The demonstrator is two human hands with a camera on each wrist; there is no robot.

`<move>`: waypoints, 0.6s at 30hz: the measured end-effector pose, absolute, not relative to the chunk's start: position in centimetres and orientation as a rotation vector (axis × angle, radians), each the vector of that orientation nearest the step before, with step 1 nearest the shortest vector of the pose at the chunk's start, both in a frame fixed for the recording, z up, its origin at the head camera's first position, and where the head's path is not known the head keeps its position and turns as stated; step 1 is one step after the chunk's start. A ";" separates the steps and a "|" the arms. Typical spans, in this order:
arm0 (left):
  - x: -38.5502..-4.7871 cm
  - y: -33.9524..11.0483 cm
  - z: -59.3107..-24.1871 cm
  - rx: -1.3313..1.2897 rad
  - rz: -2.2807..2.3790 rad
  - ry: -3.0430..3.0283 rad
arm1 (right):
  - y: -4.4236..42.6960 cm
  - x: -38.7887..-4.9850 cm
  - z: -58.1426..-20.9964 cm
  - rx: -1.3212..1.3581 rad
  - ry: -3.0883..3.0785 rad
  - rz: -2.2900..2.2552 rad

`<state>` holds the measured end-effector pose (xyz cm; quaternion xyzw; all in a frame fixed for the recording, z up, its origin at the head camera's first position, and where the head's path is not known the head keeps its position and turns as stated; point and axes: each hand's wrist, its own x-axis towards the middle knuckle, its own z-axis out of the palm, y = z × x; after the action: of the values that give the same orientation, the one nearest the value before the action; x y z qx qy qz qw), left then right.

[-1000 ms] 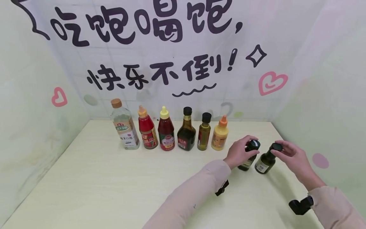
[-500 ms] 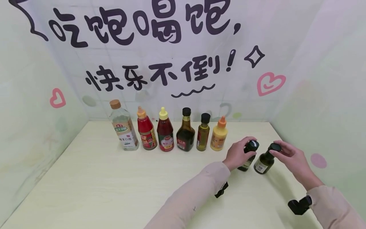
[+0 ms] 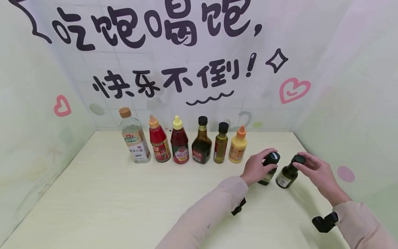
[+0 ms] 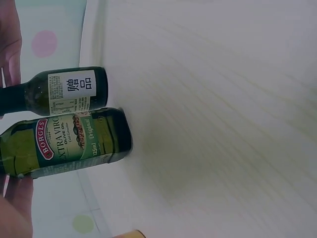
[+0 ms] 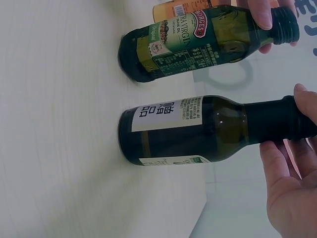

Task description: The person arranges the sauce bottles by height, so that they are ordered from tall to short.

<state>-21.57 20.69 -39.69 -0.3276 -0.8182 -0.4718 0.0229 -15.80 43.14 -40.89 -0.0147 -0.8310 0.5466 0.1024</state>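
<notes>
My left hand [image 3: 255, 168] grips the neck of a green olive oil bottle [image 4: 64, 141], which stands just right of the yellow squeeze bottle [image 3: 238, 147]. The olive oil bottle's lower part is partly hidden behind the hand in the head view. Beside it, my right hand [image 3: 320, 174] pinches the dark cap of a rounder, dark green glass bottle [image 5: 173, 131] that bears a white label. This second bottle is upright, with a narrow gap between the two in the right wrist view.
Along the back wall stand a clear vinegar bottle [image 3: 135, 143], two red sauce bottles, a dark squarish bottle [image 3: 202, 147] and a slim oil bottle [image 3: 221, 148]. The pale table [image 3: 124, 200] stretches to the front and left. A right side wall [image 3: 367, 138] rises close to the right hand.
My left hand and the olive oil bottle have shifted very slightly left. The right hand keeps its hold on the dark glass bottle, nearly still.
</notes>
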 end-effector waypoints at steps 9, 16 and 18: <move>-21.4 20.1 -39.9 -1.028 -1.661 -2.459 | 41.8 -15.0 -39.5 0.033 -2.424 1.627; -21.6 19.6 -39.5 -0.923 -1.877 -2.429 | 40.1 -14.1 -37.8 -0.002 -2.433 1.608; -21.7 19.5 -39.4 -0.883 -1.937 -2.418 | 40.1 -14.1 -37.8 -0.001 -2.431 1.610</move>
<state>-21.74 19.47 -39.37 -0.2738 -0.7500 -0.6007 -0.0400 -14.11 40.10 -37.75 -0.0003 -0.8285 0.5485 0.1127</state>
